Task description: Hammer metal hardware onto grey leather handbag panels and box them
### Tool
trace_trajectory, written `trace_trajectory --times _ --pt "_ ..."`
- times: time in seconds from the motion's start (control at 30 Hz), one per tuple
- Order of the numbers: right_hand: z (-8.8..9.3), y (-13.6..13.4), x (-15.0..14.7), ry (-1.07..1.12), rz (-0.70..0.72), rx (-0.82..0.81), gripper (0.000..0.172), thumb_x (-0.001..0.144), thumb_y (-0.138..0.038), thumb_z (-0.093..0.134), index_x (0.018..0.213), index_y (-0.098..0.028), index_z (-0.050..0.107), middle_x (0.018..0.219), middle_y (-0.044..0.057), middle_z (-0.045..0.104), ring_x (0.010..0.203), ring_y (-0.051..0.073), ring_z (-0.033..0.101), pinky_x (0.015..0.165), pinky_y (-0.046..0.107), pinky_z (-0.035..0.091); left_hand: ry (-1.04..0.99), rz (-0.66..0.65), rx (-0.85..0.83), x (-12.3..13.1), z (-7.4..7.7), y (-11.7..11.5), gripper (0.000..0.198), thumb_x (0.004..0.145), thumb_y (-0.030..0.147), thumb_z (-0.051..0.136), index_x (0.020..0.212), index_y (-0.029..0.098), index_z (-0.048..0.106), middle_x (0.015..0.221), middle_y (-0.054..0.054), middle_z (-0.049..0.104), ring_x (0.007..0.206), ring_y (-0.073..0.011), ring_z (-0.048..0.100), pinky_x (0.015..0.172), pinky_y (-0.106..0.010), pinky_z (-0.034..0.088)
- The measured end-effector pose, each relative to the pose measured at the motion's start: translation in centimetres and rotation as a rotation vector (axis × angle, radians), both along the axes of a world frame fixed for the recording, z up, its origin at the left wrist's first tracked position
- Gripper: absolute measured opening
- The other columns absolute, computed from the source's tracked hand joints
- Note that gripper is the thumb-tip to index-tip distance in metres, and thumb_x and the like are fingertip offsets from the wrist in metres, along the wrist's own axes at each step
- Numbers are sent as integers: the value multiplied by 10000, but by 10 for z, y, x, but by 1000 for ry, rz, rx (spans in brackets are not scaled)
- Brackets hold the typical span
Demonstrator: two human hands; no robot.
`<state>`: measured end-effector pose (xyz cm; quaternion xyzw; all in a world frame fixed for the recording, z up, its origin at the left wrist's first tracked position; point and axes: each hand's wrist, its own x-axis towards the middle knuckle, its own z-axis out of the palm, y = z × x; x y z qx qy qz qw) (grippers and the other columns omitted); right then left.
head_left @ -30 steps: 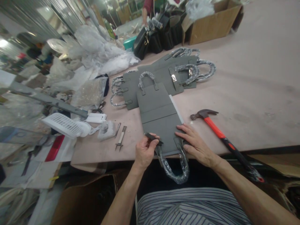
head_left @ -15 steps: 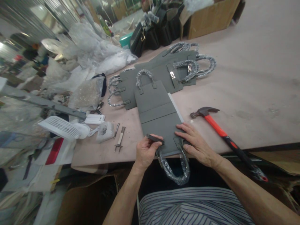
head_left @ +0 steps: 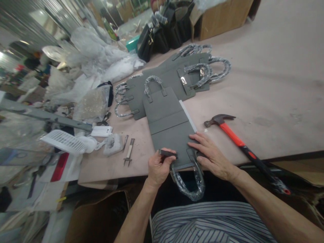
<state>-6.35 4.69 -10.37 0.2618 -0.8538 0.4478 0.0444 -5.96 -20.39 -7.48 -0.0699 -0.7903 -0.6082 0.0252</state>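
A long grey bag panel (head_left: 168, 118) lies on the pinkish table, a plastic-wrapped handle at each end. The near handle (head_left: 189, 194) hangs past the table's front edge. My left hand (head_left: 159, 167) pinches a small dark bar-like tool (head_left: 167, 154) over the panel's near left corner. Fingers spread, my right hand (head_left: 212, 155) lies flat on the panel's near right edge. More grey panels (head_left: 174, 76) with wrapped handles are piled beyond. To the right rests a hammer (head_left: 234, 136) with a red and black grip.
On the left are a divider-like metal tool (head_left: 129, 152), a thin metal rod (head_left: 125, 143), a white lamp (head_left: 68, 141) and heaps of clear plastic (head_left: 101, 60). Black bags (head_left: 162, 37) and a cardboard box (head_left: 222, 20) stand at the back.
The view has shifted slightly. The dark tool in my left hand has tilted a little and sits slightly lower. My right hand stays on the panel.
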Motion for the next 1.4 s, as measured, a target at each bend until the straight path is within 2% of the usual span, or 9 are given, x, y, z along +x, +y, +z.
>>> trace_trajectory --times 0.43,0.77,0.87,0.97,1.1,1.17,1.23,1.33,1.4 --pt "-1 0 0 14 -1 -3 491 999 -467 463 1425 -244 562 1580 116 426 1507 348 272 1208 626 266 247 -9 -169 1 2 9 70 898 201 642 929 215 703 907 -66 752 881 -211 708 845 -331 560" --pt "-2 2 0 -5 11 -50 465 986 -465 507 1402 -274 589 1579 98 435 1514 339 269 1221 616 253 233 -39 -176 1 1 8 67 901 218 637 934 216 695 914 -62 734 892 -210 691 852 -325 541" --pt "5 5 2 -33 7 -92 435 984 -453 526 1373 -271 595 1549 102 469 1493 327 324 1205 590 317 229 -53 -181 0 3 8 70 900 210 631 923 218 696 903 -61 732 876 -208 688 846 -321 538" --pt "19 19 4 38 -163 -46 378 974 -349 516 1326 -237 600 1461 131 536 1382 321 474 1151 557 410 228 -59 -171 -1 3 8 71 898 211 628 919 216 695 895 -62 730 863 -207 684 833 -317 538" --pt "28 56 10 200 -541 279 345 912 -299 507 1205 -162 627 1232 209 622 1171 402 580 1020 616 478 244 -45 -154 1 0 9 70 881 199 643 925 217 694 892 -66 720 874 -209 684 840 -315 540" --pt "25 76 14 187 -610 485 295 880 -320 534 1108 -163 639 1057 222 641 993 408 619 857 588 537 237 -50 -147 2 -1 10 78 870 195 655 931 221 696 896 -66 717 870 -210 684 834 -310 542" --pt "20 90 17 125 -615 594 201 868 -328 541 991 -200 635 864 176 618 779 344 617 675 501 537 228 -58 -147 2 -1 10 79 866 195 659 931 224 694 890 -65 712 856 -210 682 825 -306 543" --pt "22 92 18 -147 -631 497 74 814 -302 575 834 -231 581 706 85 549 595 245 541 548 399 471 247 -70 -172 1 -2 10 77 886 189 633 941 224 674 879 -64 699 831 -203 675 808 -297 539" --pt "31 84 15 -519 -638 216 98 745 -289 611 771 -238 532 651 40 514 546 207 502 509 359 445 277 -86 -207 1 -2 11 74 902 185 612 950 222 654 868 -62 686 800 -194 663 780 -290 533"
